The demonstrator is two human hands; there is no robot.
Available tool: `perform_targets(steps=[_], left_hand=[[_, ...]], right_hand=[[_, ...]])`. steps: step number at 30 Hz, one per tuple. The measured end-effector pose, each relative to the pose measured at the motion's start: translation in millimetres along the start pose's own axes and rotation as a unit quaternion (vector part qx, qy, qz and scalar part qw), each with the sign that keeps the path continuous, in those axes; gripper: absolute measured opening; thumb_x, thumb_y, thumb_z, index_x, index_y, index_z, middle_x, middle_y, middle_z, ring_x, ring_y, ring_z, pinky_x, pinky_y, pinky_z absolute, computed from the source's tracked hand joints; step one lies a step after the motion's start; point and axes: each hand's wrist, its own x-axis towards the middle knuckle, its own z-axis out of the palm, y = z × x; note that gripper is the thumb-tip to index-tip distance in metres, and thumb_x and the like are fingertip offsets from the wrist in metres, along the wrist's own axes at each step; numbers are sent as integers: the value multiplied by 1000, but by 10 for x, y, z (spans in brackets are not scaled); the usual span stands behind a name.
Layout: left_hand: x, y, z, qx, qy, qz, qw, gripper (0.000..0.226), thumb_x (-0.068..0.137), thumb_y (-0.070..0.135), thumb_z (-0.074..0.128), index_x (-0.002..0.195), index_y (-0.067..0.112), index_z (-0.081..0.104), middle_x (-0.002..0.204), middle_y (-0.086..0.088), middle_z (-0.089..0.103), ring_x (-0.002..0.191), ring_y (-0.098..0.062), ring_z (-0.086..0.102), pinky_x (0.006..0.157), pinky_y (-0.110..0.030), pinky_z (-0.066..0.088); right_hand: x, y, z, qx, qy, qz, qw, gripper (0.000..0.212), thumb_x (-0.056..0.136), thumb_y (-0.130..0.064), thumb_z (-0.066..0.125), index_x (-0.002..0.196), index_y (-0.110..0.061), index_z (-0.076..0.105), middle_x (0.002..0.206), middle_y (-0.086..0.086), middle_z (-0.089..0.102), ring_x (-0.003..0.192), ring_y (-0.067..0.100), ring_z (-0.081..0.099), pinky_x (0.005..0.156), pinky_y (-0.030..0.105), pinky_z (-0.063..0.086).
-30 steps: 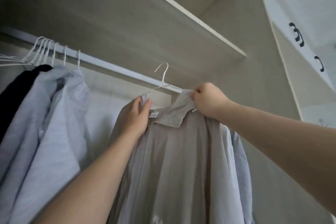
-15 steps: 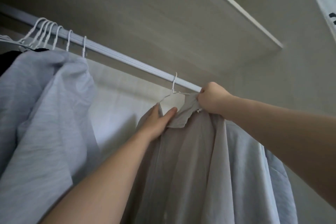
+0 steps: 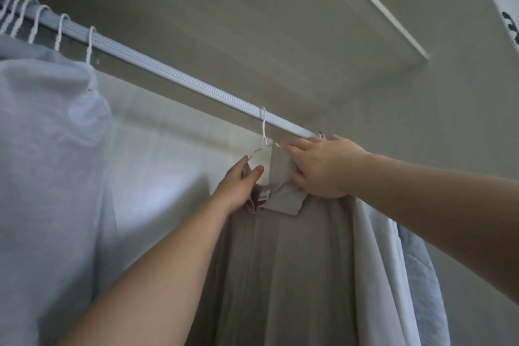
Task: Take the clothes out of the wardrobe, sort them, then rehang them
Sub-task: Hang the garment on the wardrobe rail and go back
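Overhead, the beige shirt hangs on a white wire hanger whose hook sits over the wardrobe rail; the left hand pinches the shirt's collar edge between thumb and fingers; the right hand curls round the collar's other side, just under the rail; pale blue garments hang well to the left.

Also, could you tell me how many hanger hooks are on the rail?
7 hooks: six bunched at the rail's left end, one above the beige jacket; others may hide off-frame or behind the right hand.
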Motion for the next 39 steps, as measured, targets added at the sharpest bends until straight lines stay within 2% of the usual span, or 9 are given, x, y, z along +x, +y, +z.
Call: perform_targets(steps=[3,6,7,12,18,25,29,32,39], left_hand=[[84,-30,210,7,-15,18,1000,84,77,73,51,152,40,34,158,9,36,143,-12,37,116,-33,30],[201,-64,509,10,-42,50,998,61,93,58,55,149,37,41,148,9,46,121,0,46,93,-8,35],[235,-65,630,3,-48,54,997,57,96,53,56,148,35,42,146,8,49,118,1,46,89,-8,35],[430,-92,1204,-8,-80,26,996,65,95,57,54,151,27,40,155,-3,43,139,-18,43,115,-31,32],[579,-217,1527,36,-59,38,997,70,94,65,47,153,28,37,159,1,36,144,-17,37,117,-29,26],[579,-232,1525,56,-81,25,995,80,90,72,43,156,30,27,162,1,30,147,-19,31,119,-30,22],[496,-97,1390,50,-89,5,995,81,90,71,46,157,29,27,163,0,29,148,-20,31,122,-35,22],[307,-28,1247,42,-65,7,997,70,95,63,48,155,30,32,160,1,35,144,-18,36,117,-28,24],[-823,418,1023,197,14,161,967,74,89,68,32,155,34,29,164,-3,25,150,-26,22,122,-41,20]], right_hand=[[-42,115,163,-9,-56,5,998,69,96,-55,30,153,-20,14,160,-5,19,145,20,27,112,44,27],[-114,285,349,1,-93,34,995,79,95,-59,29,156,-19,1,164,-6,6,150,15,12,118,44,19],[-137,350,417,-4,-102,41,994,80,94,-60,30,156,-19,0,164,-6,4,150,14,9,118,45,17],[-257,664,781,-37,-132,72,988,86,92,-68,28,156,-18,3,164,-3,6,151,14,5,120,51,5],[-213,808,1102,-69,-120,70,988,98,83,-80,23,156,-17,7,164,-3,9,150,12,2,118,50,-11],[-231,814,1210,-70,-74,62,993,105,79,-85,22,156,-15,12,163,0,14,150,13,6,119,49,-8],[-325,770,1142,-41,-43,69,996,92,85,-75,30,154,-15,19,161,1,24,149,13,14,120,44,-6],[-510,746,1040,5,-22,85,996,83,89,-66,36,153,-16,21,161,1,25,148,14,18,121,42,-1],[-1596,634,717,77,27,131,988,78,89,-63,33,153,-19,24,160,-2,25,147,16,22,120,45,7]])
